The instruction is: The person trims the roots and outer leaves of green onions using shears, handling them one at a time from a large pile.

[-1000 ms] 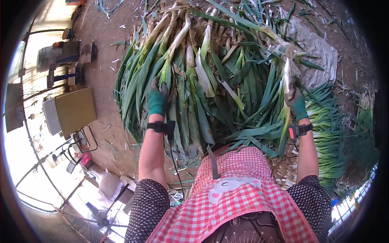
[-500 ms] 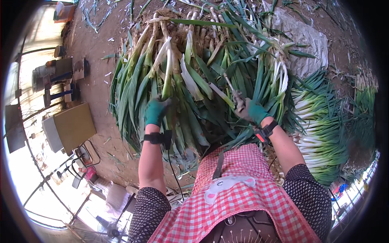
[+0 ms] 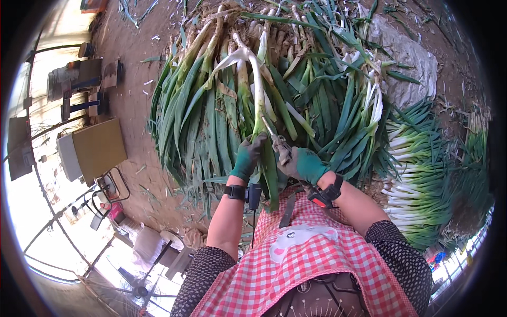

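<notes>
My left hand (image 3: 248,156), in a green and grey glove, is closed round the green part of a green onion (image 3: 258,87). Its pale stalk points away from me and its leaves hang toward my apron. Close by on the right, my gloved right hand (image 3: 297,161) grips a slim metal tool (image 3: 269,127) whose tip is at or near the stalk; I cannot tell whether they touch or exactly what kind of tool it is. Beneath both hands spreads a large heap of unpeeled green onions (image 3: 211,121), soil-stained roots at the far side.
Cleaned green onions (image 3: 414,179) lie in a neat row at the right, with another bundle (image 3: 478,132) beyond. A whitish sheet (image 3: 409,58) covers ground at the far right. Leaf scraps dot the brown floor (image 3: 127,79). At left stand a tan box (image 3: 97,153) and a fan (image 3: 140,290).
My left hand has moved right, and a green onion stalk now stands out from the heap in its grip. My right hand has come left and nearer, bringing the tool to the stalk.
</notes>
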Demonstrator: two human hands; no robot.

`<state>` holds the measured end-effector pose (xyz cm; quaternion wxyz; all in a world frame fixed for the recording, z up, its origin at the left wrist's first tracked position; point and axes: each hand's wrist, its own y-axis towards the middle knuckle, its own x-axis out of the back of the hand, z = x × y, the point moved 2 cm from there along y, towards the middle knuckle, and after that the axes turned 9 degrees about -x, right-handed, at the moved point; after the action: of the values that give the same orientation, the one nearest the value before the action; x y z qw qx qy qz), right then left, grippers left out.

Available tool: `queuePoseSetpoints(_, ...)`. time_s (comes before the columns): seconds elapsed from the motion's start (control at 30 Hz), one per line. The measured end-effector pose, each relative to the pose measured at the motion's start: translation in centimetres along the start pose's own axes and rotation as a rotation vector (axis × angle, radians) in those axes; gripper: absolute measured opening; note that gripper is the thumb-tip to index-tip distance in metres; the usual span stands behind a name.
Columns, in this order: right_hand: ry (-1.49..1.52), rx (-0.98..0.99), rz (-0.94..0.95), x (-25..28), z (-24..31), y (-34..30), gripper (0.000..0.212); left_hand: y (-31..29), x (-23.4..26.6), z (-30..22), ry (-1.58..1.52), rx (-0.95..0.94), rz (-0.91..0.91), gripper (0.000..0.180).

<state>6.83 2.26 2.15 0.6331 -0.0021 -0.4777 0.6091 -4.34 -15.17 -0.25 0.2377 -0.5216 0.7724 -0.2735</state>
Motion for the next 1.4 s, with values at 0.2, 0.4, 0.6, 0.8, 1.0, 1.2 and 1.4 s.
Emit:
queuePoseSetpoints(0.2,0.051,-0.047,0.098,1.1,0.2,-0.9,0.034,-0.7,-0.8,0.3,0.008,0.008,-0.087,0.040)
queuePoseSetpoints(0.4,0.042,-0.072,0.047,-0.4,-1.7,-3.4,0.042,-0.4,-2.4,-0.6,-0.015,-0.008,-0.088,0.037)
queuePoseSetpoints(0.6,0.030,-0.162,0.037,1.4,1.2,0.9,0.048,-0.8,-2.8,1.9,-0.057,-0.039,-0.106,0.035)
queuePoseSetpoints(0.8,-0.049,-0.104,0.122,-2.2,-3.0,12.1,0.050,-2.4,-5.4,1.6,-0.040,0.004,-0.068,0.036)
queuePoseSetpoints(1.0,0.082,-0.222,0.218,3.9,3.5,18.4,0.045,-4.6,-3.6,1.7,-0.151,0.069,-0.107,0.032)
queuePoseSetpoints(1.2,0.120,-0.155,0.408,3.7,5.5,15.5,0.038,-6.8,0.2,0.8,-0.244,0.119,0.015,0.043)
queuePoseSetpoints(1.4,0.117,-0.065,0.236,3.2,2.3,22.6,0.027,-6.8,-0.8,1.2,-0.650,0.202,0.176,0.054)
